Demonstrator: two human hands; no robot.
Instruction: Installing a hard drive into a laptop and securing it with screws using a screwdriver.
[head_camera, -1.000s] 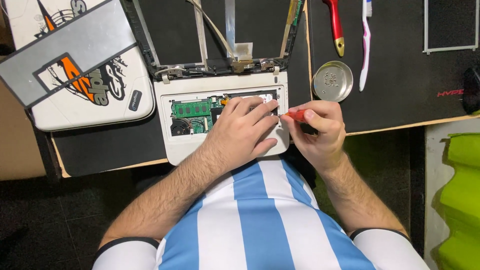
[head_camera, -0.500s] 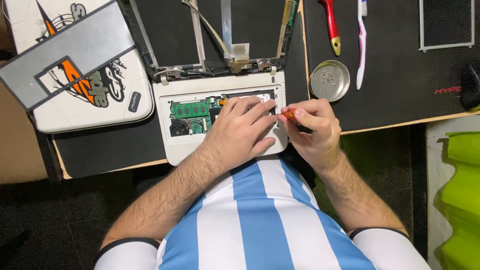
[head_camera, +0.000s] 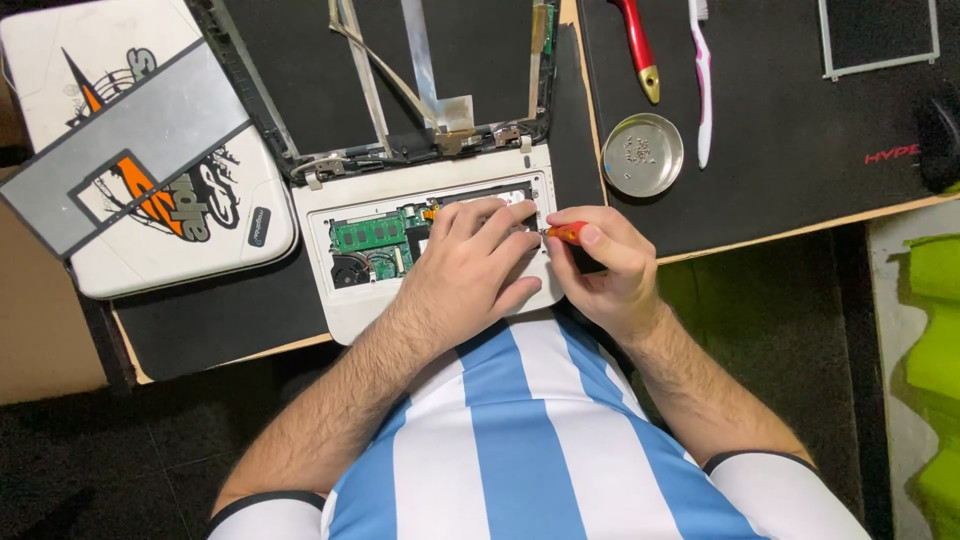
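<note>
— What are the two hands doing?

— Both are over a small white laptop base (head_camera: 345, 308) with its cover off, lying on a black mat (head_camera: 210, 310) at the near edge of the counter (head_camera: 790, 228). The left hand (head_camera: 470, 265) lies flat and released on the open bay, fingers spread toward the right edge of the opening and covering most of it. It grasps nothing that I can see.

— And the right?

— The right hand (head_camera: 605, 265) is clenched around a small screwdriver with an orange-red handle (head_camera: 566, 233). Only a short piece of the handle shows between thumb and forefinger; the tip points left toward the bay's right edge, just beside the left fingertips. Whether the tip touches a screw I cannot tell.

— What shows inside the laptop?

— A green memory board (head_camera: 368, 236) on the left of the bay, with a dark round fan (head_camera: 345, 272) below it. Behind the base, the stripped screen frame (head_camera: 300, 120) lies flat, with loose cables across it.

— Anything else nearby?

— A round metal dish (head_camera: 643, 155) holding tiny screws stands just beyond the right hand. Farther back lie a red-handled tool (head_camera: 637, 45) and a toothbrush (head_camera: 703, 75), side by side. To the left rests a white laptop lid with orange and black graphics (head_camera: 130, 170), well apart from both hands.
</note>
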